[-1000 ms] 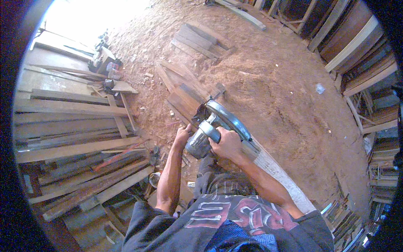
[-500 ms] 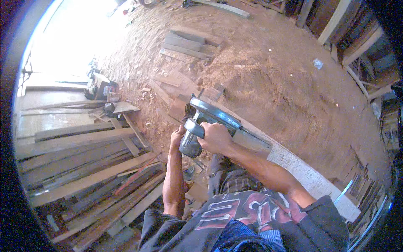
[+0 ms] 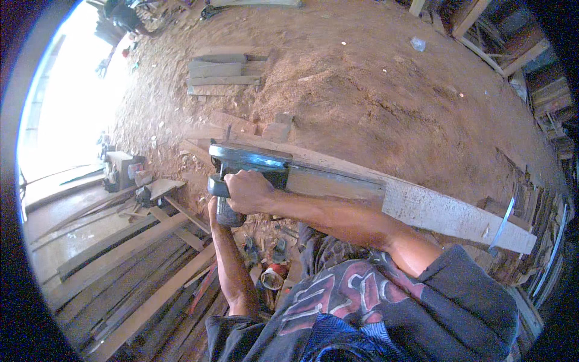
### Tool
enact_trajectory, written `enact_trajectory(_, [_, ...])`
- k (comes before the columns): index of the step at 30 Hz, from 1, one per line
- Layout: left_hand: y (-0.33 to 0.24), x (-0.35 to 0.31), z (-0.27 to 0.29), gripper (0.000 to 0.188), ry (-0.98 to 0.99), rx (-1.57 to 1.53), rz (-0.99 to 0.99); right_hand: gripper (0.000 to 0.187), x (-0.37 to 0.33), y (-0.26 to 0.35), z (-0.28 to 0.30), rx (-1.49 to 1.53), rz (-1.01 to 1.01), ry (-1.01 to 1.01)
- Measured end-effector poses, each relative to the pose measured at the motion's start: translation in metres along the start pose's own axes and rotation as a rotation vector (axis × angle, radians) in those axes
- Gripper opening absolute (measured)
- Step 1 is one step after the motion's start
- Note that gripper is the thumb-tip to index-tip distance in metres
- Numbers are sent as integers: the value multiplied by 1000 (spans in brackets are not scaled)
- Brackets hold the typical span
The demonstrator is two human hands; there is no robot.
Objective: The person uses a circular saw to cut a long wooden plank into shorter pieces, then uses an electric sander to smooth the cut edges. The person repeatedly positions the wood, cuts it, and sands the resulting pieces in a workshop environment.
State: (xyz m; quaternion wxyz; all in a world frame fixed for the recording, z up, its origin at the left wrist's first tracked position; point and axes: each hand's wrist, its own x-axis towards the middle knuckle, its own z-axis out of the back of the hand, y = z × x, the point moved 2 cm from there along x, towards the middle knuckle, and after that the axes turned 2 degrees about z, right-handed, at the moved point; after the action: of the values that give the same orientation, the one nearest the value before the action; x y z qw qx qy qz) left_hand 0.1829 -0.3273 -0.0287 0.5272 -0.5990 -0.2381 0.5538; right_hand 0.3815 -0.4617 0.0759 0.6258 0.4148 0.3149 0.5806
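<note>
My right hand (image 3: 248, 192) is closed round the handle of an electric hand planer (image 3: 250, 158) with a dark and bluish body. The planer sits at the left part of a long wooden plank (image 3: 443, 211), which runs to the right past my body. A strip of the plank's right half is pale and speckled, and the part beside the planer is browner. My left hand (image 3: 213, 208) is at the planer's near left end, its fingers hidden behind the tool. I cannot tell whether it grips the planer or the wood.
Many boards (image 3: 132, 265) lie piled at my left. Short planks (image 3: 223, 71) rest on the sawdust-strewn ground (image 3: 374, 120) ahead. A red and white container (image 3: 274, 276) stands by my feet. Stacked wood strips (image 3: 531, 199) are at the right, timber framing (image 3: 503, 36) far right.
The view has turned, so the plank now lies more level across it. Planer and both hands appear further left, with my right arm reaching out more. The right hand keeps its grip.
</note>
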Motion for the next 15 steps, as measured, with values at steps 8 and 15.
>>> enact_trajectory(8, [-14, 28, 33, 45, -28, 45, -42, 28, 41, 14, -15, 53, 10, -8])
enact_trajectory(15, [-39, 44, 55, 45, -25, 90, -65, 30, 78, 37, -29, 35, 17, -44])
